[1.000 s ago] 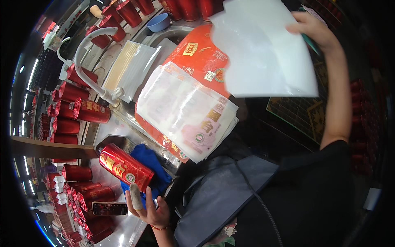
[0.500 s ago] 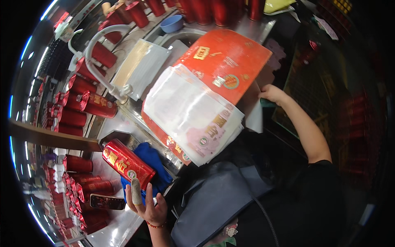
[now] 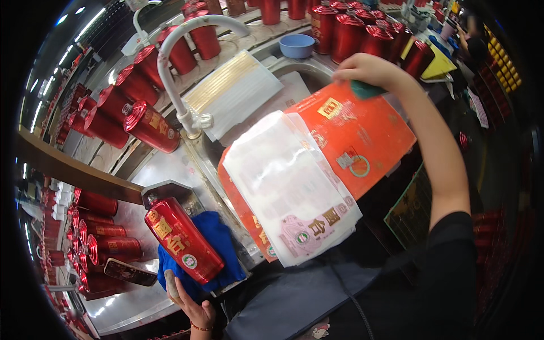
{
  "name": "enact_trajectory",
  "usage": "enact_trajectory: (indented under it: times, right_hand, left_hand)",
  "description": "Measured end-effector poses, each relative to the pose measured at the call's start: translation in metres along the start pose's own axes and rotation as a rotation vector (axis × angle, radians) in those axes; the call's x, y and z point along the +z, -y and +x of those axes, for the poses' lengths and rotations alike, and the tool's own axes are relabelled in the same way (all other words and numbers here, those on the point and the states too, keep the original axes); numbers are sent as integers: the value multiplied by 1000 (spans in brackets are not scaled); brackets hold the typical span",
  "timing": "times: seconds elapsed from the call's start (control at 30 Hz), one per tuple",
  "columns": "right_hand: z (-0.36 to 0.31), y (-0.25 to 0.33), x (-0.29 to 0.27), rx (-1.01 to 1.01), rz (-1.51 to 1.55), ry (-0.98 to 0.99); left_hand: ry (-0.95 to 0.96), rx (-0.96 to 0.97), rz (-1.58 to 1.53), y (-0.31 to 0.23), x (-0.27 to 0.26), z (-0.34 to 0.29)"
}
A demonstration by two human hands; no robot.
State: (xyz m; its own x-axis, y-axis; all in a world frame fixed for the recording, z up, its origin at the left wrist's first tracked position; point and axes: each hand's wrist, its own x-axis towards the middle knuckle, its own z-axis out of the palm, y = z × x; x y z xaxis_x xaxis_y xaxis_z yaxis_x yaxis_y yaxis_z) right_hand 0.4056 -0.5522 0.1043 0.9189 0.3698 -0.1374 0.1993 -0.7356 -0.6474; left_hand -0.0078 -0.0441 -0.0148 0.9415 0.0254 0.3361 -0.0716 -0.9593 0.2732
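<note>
My right hand point(image 3: 368, 71) is closed on a dark green flat piece point(image 3: 367, 90), perhaps a scraper, above the far edge of an orange-red printed board point(image 3: 385, 133). A stack of whitish translucent printed sheets point(image 3: 277, 164) lies on that board, with gold and pink printing at the near end. My left hand point(image 3: 192, 306), a pale cot on one finger, is open beside a blue cloth point(image 3: 229, 241). On the cloth lies a red bottle point(image 3: 184, 241) with gold lettering, its neck by a dark angled holder point(image 3: 181, 195). The left fingers are just short of its base.
The board lies across a metal sink point(image 3: 317, 73) with a white curved tap point(image 3: 164, 62). A blue bowl point(image 3: 296, 46) stands behind it, and a ribbed sheet pack point(image 3: 232, 93) lies beside the tap. Several red bottles point(image 3: 150, 124) line the left and back. A phone point(image 3: 130, 272) lies left.
My right hand has swung from the board's right side to above its far edge, still gripping the green piece. My left hand has drawn down from the bottle's base. The view has shifted.
</note>
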Motion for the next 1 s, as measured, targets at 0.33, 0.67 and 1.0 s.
enact_trajectory:
  times: [0.33, 0.67, 1.0]
  right_hand:
    - [213, -83, 106, 552, -142, 310]
    - [229, -135, 117, 520, 265, 181]
    - [185, -113, 96, 402, 287, 74]
  left_hand:
    - [19, 28, 120, 13, 19, -20]
    - [-38, 115, 90, 20, 27, -33]
    - [56, 161, 155, 34, 28, -39]
